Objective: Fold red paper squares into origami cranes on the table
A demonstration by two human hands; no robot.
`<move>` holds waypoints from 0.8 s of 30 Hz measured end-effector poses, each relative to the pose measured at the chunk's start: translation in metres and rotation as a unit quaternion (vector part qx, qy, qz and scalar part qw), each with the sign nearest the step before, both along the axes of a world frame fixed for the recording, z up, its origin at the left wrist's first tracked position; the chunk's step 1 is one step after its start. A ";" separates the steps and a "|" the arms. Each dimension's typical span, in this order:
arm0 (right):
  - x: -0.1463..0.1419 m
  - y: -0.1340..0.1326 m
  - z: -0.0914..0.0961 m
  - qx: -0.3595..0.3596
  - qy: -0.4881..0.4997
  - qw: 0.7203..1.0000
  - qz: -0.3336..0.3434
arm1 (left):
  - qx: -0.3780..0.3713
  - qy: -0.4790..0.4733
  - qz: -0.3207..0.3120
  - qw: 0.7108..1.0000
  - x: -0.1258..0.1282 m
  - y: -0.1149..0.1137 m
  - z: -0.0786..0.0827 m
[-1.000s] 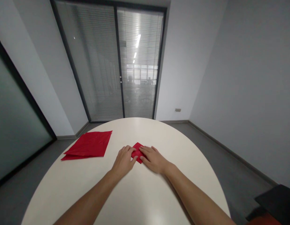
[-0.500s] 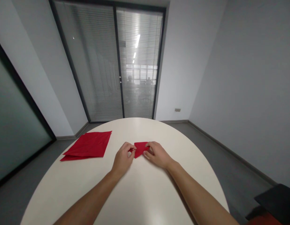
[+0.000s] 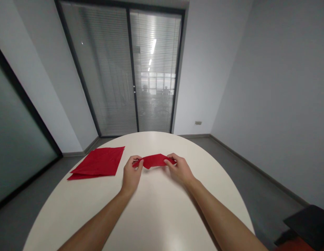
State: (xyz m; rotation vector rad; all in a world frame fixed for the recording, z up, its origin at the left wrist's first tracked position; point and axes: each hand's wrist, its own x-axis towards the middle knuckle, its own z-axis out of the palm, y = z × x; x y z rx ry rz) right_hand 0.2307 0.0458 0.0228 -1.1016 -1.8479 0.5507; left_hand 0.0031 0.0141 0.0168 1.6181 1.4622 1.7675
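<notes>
Stretched between my two hands is a small folded red sheet [image 3: 154, 160], thin and creased; whether it is paper or cloth I cannot tell. My left hand [image 3: 132, 174] pinches its left end between thumb and fingers. At the right end, my right hand [image 3: 179, 169] grips it the same way. The middle of the sheet spans the gap slightly above the table, with one lower corner pointing down toward me. Larger red sheets [image 3: 100, 162], folded and lying in flat layers, rest to the left of my left hand without touching it.
A round white table [image 3: 151, 216] carries everything. Beyond its far edge stands a glass partition with blinds [image 3: 112, 87]. Walls rise on both sides. A dark chair [image 3: 310, 223] is partly visible at the lower right.
My hands have moved apart, the left one leftward and the right one slightly rightward. The small red sheet has gone from a compact piece to a wider strip, lifted a little.
</notes>
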 end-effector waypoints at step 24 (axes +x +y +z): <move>0.001 -0.019 0.019 0.044 -0.258 0.947 0.185 | -0.075 0.408 -0.020 0.910 -0.006 -0.004 -0.011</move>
